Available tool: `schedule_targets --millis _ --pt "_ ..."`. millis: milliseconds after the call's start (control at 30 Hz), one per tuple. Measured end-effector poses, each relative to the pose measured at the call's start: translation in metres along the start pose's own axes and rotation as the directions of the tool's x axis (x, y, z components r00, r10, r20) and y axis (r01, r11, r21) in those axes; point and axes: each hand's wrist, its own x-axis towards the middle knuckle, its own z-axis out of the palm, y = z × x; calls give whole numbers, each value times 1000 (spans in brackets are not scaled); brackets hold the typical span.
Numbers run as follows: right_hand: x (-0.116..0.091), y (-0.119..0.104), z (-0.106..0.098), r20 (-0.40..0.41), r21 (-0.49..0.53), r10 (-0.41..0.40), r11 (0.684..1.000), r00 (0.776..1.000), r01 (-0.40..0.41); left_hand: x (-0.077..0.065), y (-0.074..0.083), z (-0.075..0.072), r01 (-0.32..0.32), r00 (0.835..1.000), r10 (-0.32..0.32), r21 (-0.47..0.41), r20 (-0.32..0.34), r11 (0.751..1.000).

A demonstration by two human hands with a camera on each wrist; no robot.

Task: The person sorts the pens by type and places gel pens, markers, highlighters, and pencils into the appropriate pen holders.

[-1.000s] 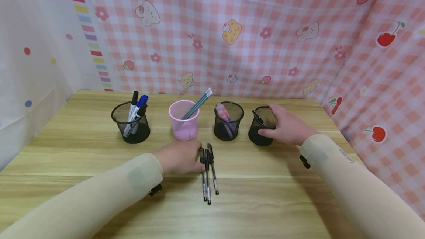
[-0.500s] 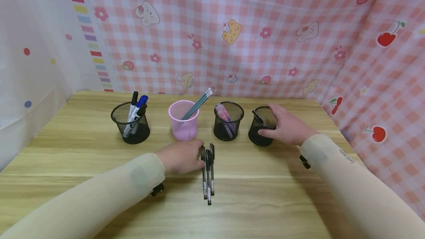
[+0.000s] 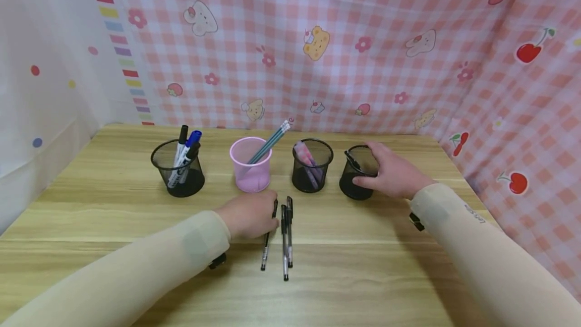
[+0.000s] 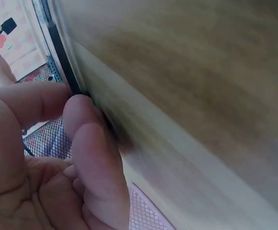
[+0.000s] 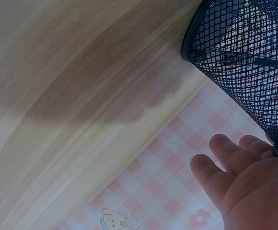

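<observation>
My left hand (image 3: 251,214) pinches a black-capped gel pen (image 3: 265,254) near its cap, between thumb and fingers. This pen slants, its lower end toward the front left. In the left wrist view the fingertips (image 4: 88,115) close on the dark pen (image 4: 62,52). Right beside lie two more gel pens (image 3: 284,251), side by side on the table. At the right, my right hand (image 3: 395,173) holds a black mesh pen cup (image 3: 351,186) by its side and rim; one black pen (image 3: 352,159) leans inside. The right wrist view shows the cup's mesh wall (image 5: 244,67) and my spread fingers (image 5: 230,155).
Three other mesh cups line the back of the wooden table (image 3: 336,276): a black one (image 3: 193,183) with markers, a pink one (image 3: 252,178) with pencils (image 3: 271,143), and another black one (image 3: 303,181) with pink-and-purple sticks (image 3: 307,158). A checked curtain (image 3: 272,85) hangs behind.
My left hand has drawn the leftmost pen away from the other two, swinging its lower end left. Earlier, the rightmost pen shifted closer to the middle one. My right hand stays on its cup.
</observation>
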Motion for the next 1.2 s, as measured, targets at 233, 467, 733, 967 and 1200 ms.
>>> schedule_targets --millis 233,467,733,967,1200 --pt "1 2 -1 0 -1 -7 1000 1000 7 1 2 -1 27 1000 -26 2 -13 1000" --pt "1 1 0 9 -4 3 1000 1000 -3 -1 1 -1 53 998 -54 -65 -16 996" --pt "2 3 1 -5 -11 -7 1000 1000 7 -4 0 -5 97 994 -104 -160 -35 982" --pt "3 2 2 -18 -15 -14 1000 1000 14 -4 0 -10 89 992 -105 -195 -72 977" --pt "1 0 0 -13 -19 -19 1000 1000 18 -6 1 -12 49 986 -86 -244 -145 968"
